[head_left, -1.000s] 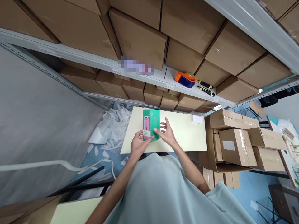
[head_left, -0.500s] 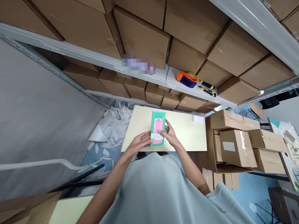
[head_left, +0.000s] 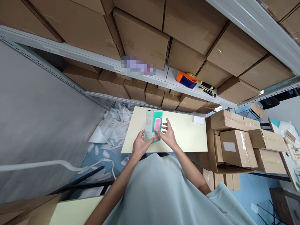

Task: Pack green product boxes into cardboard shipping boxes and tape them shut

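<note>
A small green-and-white product box [head_left: 150, 123] with a pink bottle-like item printed on its front stands tilted over the pale table [head_left: 185, 137]. My left hand [head_left: 141, 145] grips its lower left part, thumb across the bottom of the front and fingers around the white side. On the right, my right hand [head_left: 169, 136] has its fingers stretched and spread, apart from the box's right edge. Its thumb reaches to the printed front and seems to touch it. Whether the box's base rests on the table I cannot tell.
A white card or small box [head_left: 198, 120] lies at the table's back right. Above runs a shelf [head_left: 172, 76] with cartons, an orange-and-blue tape dispenser [head_left: 187, 80] and yellow-black cutters [head_left: 207, 91]. Cartons [head_left: 236, 148] are stacked at right; crumpled white paper [head_left: 112, 125] lies at left.
The box has turned so its white left side now shows beside the green front, and it has shifted slightly left. My right fingers have come away from its right edge.
</note>
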Motion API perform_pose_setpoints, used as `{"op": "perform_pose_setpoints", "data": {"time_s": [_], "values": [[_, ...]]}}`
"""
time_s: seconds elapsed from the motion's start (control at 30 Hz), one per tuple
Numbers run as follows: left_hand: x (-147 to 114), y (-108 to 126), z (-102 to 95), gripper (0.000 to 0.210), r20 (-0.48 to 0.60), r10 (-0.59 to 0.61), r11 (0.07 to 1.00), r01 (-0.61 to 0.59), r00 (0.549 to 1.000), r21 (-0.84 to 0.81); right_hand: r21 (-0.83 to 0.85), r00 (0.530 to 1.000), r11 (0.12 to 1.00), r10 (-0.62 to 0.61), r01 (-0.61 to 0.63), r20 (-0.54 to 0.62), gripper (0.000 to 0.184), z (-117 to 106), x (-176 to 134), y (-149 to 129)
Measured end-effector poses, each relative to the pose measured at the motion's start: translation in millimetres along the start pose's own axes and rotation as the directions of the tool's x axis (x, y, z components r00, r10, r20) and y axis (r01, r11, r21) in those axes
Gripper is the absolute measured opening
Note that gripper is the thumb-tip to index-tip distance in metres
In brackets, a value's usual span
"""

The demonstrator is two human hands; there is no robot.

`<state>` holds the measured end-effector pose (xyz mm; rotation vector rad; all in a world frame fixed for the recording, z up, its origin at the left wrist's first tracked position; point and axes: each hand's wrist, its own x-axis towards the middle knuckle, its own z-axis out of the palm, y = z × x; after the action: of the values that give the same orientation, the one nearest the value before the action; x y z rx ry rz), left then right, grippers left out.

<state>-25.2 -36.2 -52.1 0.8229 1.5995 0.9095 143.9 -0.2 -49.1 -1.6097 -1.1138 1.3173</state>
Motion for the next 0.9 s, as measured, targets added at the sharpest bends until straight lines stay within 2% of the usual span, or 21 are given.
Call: {"op": "perform_pose_setpoints", "data": {"time_s": [0.03,0.1,0.2,0.3,0.4,0.47,0.57,0.63,0.73,0.83,0.9], "values": [[-2.2,0.7,2.1,0.084,-0.037,0.029,0.998,-0.027,0.999,0.062,-0.035,1.000,0.999,-0.006,0.006,-0.002,0.127,3.6,-1.3,-1.1],[-7.8,4.3,3.1,0.085,-0.033,0.079,0.990,-0.074,0.996,0.121,-0.076,0.999,0.997,-0.027,0.025,-0.023,0.125,8.4,-2.8,-2.4],[-13.3,12.0,-6.3,0.086,0.105,0.098,0.995,-0.095,0.990,-0.031,0.019,0.999,0.999,-0.035,0.036,-0.014,0.114,4.9,-1.4,-2.0],[-11.5,17.6,-24.6,0.084,0.284,-0.009,0.976,0.070,0.959,-0.206,0.216,0.990,0.976,0.008,-0.039,0.144,0.107,-8.4,-0.5,-0.6],[-7.9,18.1,-37.4,0.090,0.452,-0.098,0.953,0.215,0.887,-0.215,0.280,0.970,0.958,-0.004,-0.065,0.241,0.101,-18.4,-3.7,0.6],[-6.8,15.5,-38.1,0.092,0.496,-0.112,0.948,0.243,0.861,-0.208,0.280,0.965,0.959,-0.035,-0.041,0.262,0.100,-19.9,-5.8,1.4],[-5.3,8.3,-30.3,0.094,0.436,-0.130,0.940,0.250,0.891,-0.231,0.250,0.962,0.968,-0.058,-0.011,0.266,0.094,-17.4,-4.4,2.9],[-3.5,2.9,-22.4,0.094,0.309,-0.137,0.949,0.214,0.941,-0.231,0.168,0.976,0.986,-0.035,-0.001,0.214,0.093,-14.2,-0.8,4.0],[-2.2,-2.8,-10.1,0.089,0.082,-0.074,0.982,0.087,0.994,-0.166,0.028,0.995,0.999,0.030,-0.033,0.100,0.111,-6.5,4.1,5.3],[-6.8,-3.4,-0.6,0.083,-0.033,0.033,0.998,-0.034,0.999,-0.045,-0.045,0.999,0.999,0.031,-0.029,0.042,0.127,3.1,5.5,5.2],[-11.4,-1.0,1.1,0.083,-0.017,0.087,0.996,-0.087,0.996,-0.011,-0.069,1.000,0.998,-0.005,0.005,0.001,0.127,6.2,5.2,3.8]]}}
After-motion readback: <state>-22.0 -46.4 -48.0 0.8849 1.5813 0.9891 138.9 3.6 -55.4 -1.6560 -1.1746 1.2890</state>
